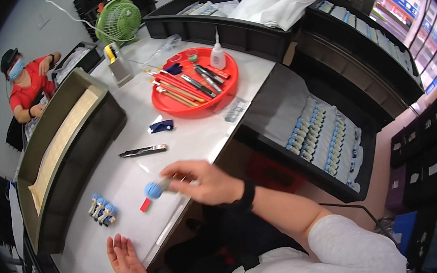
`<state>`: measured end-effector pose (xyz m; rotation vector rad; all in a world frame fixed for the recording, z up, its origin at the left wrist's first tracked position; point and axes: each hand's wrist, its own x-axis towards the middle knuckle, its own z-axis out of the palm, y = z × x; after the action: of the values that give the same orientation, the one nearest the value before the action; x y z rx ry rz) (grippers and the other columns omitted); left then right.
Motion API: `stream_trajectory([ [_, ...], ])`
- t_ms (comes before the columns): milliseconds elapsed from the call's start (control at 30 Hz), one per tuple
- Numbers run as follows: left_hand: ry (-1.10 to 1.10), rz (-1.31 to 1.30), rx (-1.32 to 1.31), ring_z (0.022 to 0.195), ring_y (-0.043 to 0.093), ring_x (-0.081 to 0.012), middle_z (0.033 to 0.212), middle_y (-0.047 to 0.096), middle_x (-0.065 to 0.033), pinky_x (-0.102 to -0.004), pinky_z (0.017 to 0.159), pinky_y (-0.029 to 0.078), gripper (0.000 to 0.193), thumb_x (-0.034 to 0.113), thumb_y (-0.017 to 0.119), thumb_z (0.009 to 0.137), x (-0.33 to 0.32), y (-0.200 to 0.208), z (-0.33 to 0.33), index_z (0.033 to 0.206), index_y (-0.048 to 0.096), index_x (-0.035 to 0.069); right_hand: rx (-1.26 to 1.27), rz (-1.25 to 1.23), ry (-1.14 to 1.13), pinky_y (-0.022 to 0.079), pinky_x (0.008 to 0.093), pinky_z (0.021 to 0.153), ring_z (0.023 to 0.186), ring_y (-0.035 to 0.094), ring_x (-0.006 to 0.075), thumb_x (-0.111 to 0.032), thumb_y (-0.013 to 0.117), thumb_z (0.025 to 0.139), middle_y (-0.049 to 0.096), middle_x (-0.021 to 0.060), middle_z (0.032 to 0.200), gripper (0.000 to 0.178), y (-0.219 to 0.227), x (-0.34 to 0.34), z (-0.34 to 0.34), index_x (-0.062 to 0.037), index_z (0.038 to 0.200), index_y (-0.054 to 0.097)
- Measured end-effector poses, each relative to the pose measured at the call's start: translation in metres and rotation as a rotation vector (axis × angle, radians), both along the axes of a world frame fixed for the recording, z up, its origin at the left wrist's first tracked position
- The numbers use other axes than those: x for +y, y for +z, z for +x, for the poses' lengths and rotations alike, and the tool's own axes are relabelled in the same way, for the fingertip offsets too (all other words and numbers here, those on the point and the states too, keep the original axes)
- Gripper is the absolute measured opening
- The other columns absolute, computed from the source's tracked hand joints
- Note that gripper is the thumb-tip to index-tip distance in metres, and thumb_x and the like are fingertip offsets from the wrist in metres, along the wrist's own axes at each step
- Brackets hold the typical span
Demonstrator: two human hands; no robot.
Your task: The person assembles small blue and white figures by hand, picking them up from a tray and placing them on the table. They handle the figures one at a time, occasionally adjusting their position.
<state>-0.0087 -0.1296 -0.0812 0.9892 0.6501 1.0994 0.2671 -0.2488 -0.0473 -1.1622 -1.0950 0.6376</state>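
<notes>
Above the front of the white table (88,248), my right hand (205,181) pinches a small figurine by its pale lower part. The figurine's round blue head (153,190) points left, while my fingers cover most of its body. My left hand (127,263) rests by the near table edge, palm up, with its fingers stretched out and nothing in them. Beyond it lie several blue-headed figurines (102,210) in a close group. A small red strip (145,204) is just below the held figurine. Farther back is a slim knife-like tool (143,151) with a dark handle.
A red round tray (164,109) carries brushes, pens and a white squeeze bottle (217,55). An olive bin (66,170) borders the left side. At right, a black crate (364,187) holds rows of figurines. A green fan (118,21) and a masked co-worker (34,82) are farther back.
</notes>
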Motion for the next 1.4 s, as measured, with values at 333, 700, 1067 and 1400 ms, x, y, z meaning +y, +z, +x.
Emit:
stream_trajectory([
  [333,0.012,0.038,0.128,0.107,0.050,-0.0169,0.121,0.049,-0.0123,-0.0324,0.101,0.037,0.036,0.014,0.043,0.096,0.008,-0.003,-0.005,0.129,0.038,0.001,-0.313,-0.690,-1.083,0.051,0.0280,0.067,0.080,0.063,0.0157,-0.006,0.063,0.077,0.066,0.0102,0.083,0.020,-0.126,-0.225,0.290,-0.0008,0.097,0.063],
  [700,0.082,0.054,0.209,0.106,0.050,-0.0164,0.120,0.049,-0.0113,-0.0313,0.100,0.039,0.037,0.014,0.047,0.095,0.007,-0.002,-0.004,0.128,0.038,0.001,-0.317,-1.148,-1.233,0.048,0.0400,0.084,0.095,0.060,0.0333,-0.007,0.062,0.073,0.064,0.0170,0.098,0.023,-0.221,-0.278,0.335,-0.0050,0.096,0.065],
  [1067,0.206,-0.017,0.167,0.096,0.056,-0.0182,0.107,0.057,-0.0117,-0.0313,0.089,0.046,0.025,0.006,0.052,0.090,-0.009,0.006,0.004,0.114,0.051,0.000,-0.533,-1.187,-1.013,0.043,0.0370,0.091,0.104,0.058,0.0307,-0.014,0.058,0.076,0.061,0.0185,0.110,0.034,-0.258,-0.278,0.364,-0.0014,0.107,0.061],
  [1400,0.065,0.212,0.300,0.086,0.060,-0.0131,0.098,0.063,-0.0085,-0.0271,0.080,0.049,0.017,-0.001,0.053,0.086,-0.021,0.086,0.022,0.102,0.059,-0.001,-0.157,-0.464,-0.640,0.044,0.0188,0.063,0.077,0.057,0.0075,-0.010,0.056,0.089,0.060,0.0040,0.096,0.029,-0.097,-0.184,0.252,-0.0038,0.117,0.054],
])
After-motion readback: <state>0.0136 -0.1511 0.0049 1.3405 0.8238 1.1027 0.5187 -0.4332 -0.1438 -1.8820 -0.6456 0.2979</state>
